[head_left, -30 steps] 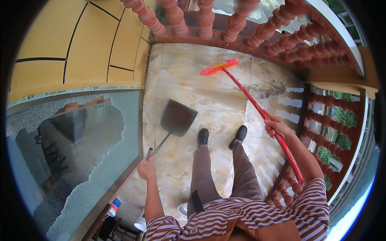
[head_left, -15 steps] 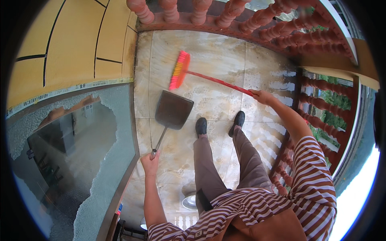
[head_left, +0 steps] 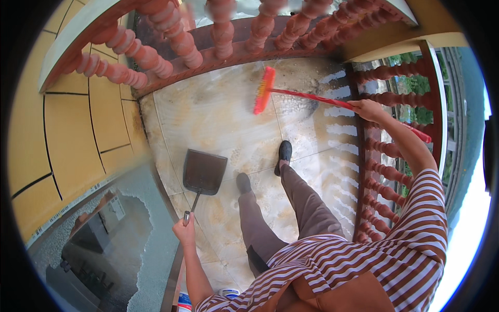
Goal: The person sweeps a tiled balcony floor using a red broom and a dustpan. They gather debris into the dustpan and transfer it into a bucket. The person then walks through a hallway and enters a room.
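My left hand [head_left: 184,230] is closed round the metal handle of a dark dustpan [head_left: 204,171], held low over the tiles on the left. Out to the right, my right hand [head_left: 368,111] grips the red stick of a broom [head_left: 312,97]. The broom's head, with pink and yellow bristles [head_left: 263,90], is at the far middle of the floor, apart from the dustpan. The rest of the stick passes behind my right forearm, and its end shows near the railing.
Wet, stained tiles [head_left: 208,109] make up the balcony floor. Red baluster railings [head_left: 223,36] bound the far side and the right [head_left: 390,148]. A yellow wall [head_left: 73,140] and a window [head_left: 104,244] with partly peeled film stand on the left. My dark shoe [head_left: 284,151] is on the tiles.
The view has turned toward the right. The broom head has moved away from the dustpan, to the right. My left foot is blurred with motion. Both hands keep their holds.
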{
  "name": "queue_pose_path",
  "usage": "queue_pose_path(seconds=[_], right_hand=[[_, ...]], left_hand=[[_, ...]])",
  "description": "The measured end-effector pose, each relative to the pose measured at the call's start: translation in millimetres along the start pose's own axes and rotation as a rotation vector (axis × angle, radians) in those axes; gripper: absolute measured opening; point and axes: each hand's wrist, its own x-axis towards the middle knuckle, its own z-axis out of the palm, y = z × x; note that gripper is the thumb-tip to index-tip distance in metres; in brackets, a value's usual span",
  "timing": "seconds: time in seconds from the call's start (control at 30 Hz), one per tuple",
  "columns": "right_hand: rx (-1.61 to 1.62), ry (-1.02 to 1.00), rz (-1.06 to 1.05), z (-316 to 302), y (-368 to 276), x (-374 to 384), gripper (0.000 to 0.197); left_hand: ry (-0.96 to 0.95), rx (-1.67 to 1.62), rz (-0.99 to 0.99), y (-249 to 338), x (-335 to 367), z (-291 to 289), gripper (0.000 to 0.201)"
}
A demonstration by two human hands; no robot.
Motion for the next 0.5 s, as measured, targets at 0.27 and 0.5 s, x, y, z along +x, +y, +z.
queue_pose_path(seconds=[0.27, 0.5], right_hand=[[0.297, -0.121, 0.013, 86, -30, 146, 0.040], [0.508, -0.214, 0.370, 129, 184, 63, 0.039]], left_hand=[[-0.062, 0.094, 0.084, 140, 28, 73, 0.044], [-0.210, 0.150, 0.179, 270, 63, 156, 0.045]])
